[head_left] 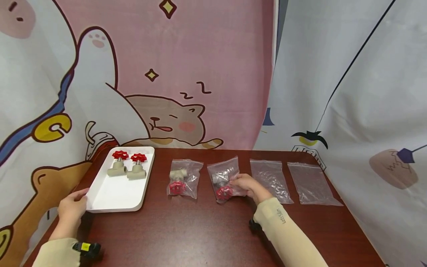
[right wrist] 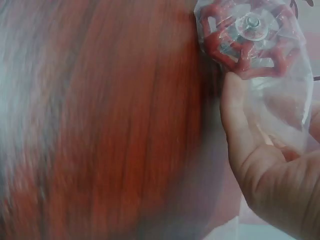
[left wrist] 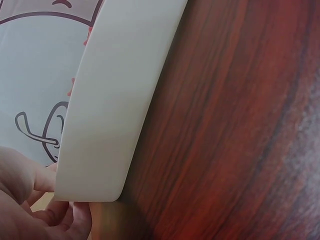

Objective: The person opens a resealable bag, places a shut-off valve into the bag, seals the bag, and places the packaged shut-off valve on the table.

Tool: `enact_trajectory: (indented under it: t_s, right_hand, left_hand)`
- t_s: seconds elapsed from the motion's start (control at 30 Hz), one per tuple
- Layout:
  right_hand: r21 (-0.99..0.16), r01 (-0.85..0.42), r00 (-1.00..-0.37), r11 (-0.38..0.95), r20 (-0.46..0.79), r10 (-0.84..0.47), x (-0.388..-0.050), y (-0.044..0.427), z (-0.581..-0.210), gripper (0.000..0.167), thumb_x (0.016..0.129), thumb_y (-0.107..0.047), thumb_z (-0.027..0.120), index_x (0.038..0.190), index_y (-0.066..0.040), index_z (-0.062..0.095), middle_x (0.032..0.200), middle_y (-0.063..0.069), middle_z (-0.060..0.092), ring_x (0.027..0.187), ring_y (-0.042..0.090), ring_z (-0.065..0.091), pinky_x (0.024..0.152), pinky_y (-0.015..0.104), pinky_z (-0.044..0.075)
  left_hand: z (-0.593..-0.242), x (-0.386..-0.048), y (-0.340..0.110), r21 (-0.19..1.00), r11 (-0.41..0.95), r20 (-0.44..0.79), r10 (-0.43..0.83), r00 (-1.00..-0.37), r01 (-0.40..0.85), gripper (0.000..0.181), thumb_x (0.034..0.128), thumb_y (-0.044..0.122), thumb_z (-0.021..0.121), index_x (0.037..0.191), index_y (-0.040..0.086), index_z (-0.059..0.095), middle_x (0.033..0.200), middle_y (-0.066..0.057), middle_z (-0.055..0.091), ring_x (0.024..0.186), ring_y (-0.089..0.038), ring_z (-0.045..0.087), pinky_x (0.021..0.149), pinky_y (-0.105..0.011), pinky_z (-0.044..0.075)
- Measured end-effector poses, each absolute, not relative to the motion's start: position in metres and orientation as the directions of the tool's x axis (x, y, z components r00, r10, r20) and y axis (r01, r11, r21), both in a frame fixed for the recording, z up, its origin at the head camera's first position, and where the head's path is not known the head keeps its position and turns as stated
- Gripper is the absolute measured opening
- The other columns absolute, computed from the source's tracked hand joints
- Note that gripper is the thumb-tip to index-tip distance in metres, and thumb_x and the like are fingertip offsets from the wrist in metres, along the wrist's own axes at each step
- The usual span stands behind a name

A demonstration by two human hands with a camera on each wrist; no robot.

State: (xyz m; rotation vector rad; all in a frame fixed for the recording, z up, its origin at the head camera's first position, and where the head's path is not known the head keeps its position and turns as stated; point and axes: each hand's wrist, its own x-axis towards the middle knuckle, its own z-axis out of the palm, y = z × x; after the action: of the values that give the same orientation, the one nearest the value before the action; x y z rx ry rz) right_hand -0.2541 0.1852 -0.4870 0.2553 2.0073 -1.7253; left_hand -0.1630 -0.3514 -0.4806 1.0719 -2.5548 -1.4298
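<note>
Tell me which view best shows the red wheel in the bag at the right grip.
The right wrist view: the red wheel looms large, its spokes and hub visible through the bag, though its top is cropped. The head view shows it only small; the left wrist view doesn't show it.

Red handwheel (right wrist: 245, 55) cut off above (right wrist view), tabletop (right wrist: 115, 110) blurred

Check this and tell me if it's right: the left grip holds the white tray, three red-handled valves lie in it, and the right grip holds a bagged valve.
The valve count is wrong: two red-handled valves lie in the white tray, not three, as the head view shows. The left grip holds the tray, and the right grip holds a bagged valve.
</note>
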Motion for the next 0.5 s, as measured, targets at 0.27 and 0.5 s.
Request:
enact_trajectory:
  t_s: [0.27, 0.5]
  right_hand:
    - [-0.882, 0.467, -0.853, -0.069, -0.428, -0.299, -0.258, 0.180, -0.500, 0.018, 0.094, 0.003, 0.044, 0.112, 0.006, 0.044, 0.081, 0.002, 0.068, 0.073, 0.013, 0.066, 0.072, 0.030, 0.056]
    - [-0.889, 0.457, -0.867, -0.028, -0.438, -0.237, -0.260, 0.174, -0.503, 0.011, 0.096, -0.006, 0.049, 0.105, 0.001, 0.047, 0.086, 0.003, 0.067, 0.074, 0.013, 0.066, 0.071, 0.030, 0.056]
  left_hand:
    - [-0.481, -0.162, -0.350, 0.757, 0.349, -0.300, -0.564, -0.769, -0.552, 0.045, 0.1002, 0.021, 0.036, 0.142, 0.003, 0.039, 0.148, -0.033, 0.023, 0.128, -0.052, 0.025, 0.103, -0.061, 0.032]
    - [-0.480, -0.162, -0.351, 0.756, 0.346, -0.311, -0.557, -0.770, -0.555, 0.046, 0.1005, 0.022, 0.035, 0.143, 0.004, 0.038, 0.149, -0.033, 0.021, 0.128, -0.051, 0.025, 0.102, -0.061, 0.033]
